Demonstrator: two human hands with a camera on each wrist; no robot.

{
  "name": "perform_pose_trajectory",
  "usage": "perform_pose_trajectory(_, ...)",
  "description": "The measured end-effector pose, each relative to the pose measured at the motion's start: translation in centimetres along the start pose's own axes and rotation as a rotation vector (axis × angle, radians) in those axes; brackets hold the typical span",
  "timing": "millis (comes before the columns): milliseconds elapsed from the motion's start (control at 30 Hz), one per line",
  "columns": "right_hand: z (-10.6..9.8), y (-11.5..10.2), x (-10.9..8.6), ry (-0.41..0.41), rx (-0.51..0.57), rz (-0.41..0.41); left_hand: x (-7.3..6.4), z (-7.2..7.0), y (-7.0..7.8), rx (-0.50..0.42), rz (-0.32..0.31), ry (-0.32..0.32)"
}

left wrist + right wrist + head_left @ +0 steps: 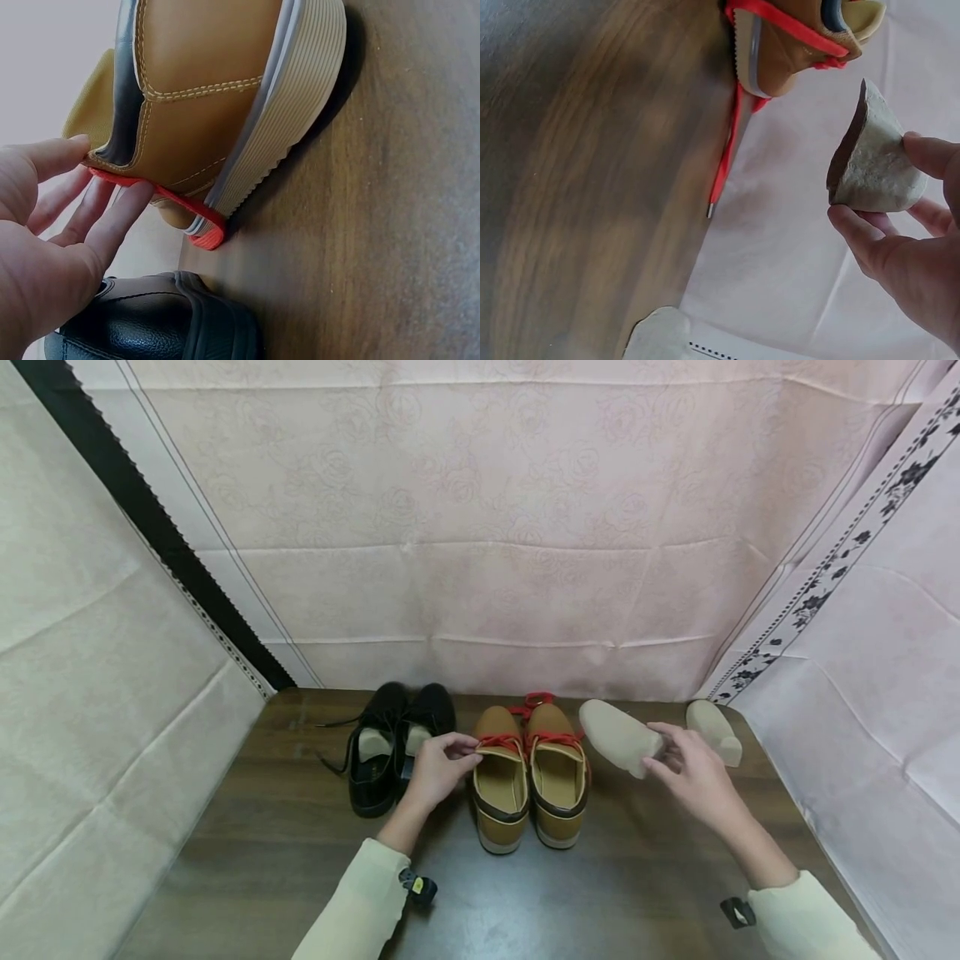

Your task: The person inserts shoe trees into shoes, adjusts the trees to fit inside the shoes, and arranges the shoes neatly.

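Note:
Two tan shoes with red laces stand side by side, toes toward the back cloth. My left hand (438,768) pinches the collar edge of the left tan shoe (495,722), near its red lace (214,232). The right tan shoe (551,720) stands beside it, untouched. Off to the right, my right hand (697,781) grips a cream, toe-shaped shoe insert (618,735) by one end, raised above the table. In the right wrist view, thumb and fingers hold the insert (877,161) from opposite sides.
A second cream shoe insert (712,732) lies at the table's back right. A pair of black shoes (371,797) stands left of the tan ones, with cream inserts (372,743) inside. Pale cloth (480,593) hangs behind and along both sides of the wooden table (300,860).

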State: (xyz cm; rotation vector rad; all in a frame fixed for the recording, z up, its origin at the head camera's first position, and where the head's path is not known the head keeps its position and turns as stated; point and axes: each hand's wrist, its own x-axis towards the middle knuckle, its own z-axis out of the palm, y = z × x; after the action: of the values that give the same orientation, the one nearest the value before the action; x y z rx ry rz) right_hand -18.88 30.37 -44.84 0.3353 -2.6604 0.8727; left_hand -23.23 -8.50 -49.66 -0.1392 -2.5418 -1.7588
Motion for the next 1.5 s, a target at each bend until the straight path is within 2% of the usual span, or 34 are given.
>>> perform_pose_trajectory(367, 0.1, -1.9, -0.7, -0.037, 0.037, -0.007, -0.1, 0.0, -0.1, 0.014, 0.014, -0.006)
perform_pose_trajectory(800, 0.2, -2.6, -0.7, -0.07, 0.065, -0.028, 0.0, 0.0, 0.0, 0.019, 0.007, -0.008)
perform_pose_trajectory(1200, 0.1, -4.1, -0.7, -0.05, 0.055, -0.136, 0.0, -0.1, 0.1, 0.014, 0.012, -0.005)
perform_pose_trajectory(1500, 0.0, -5.2, -0.9, -0.071, 0.071, -0.155, -0.2, -0.2, 0.2, -0.012, 0.023, -0.023)
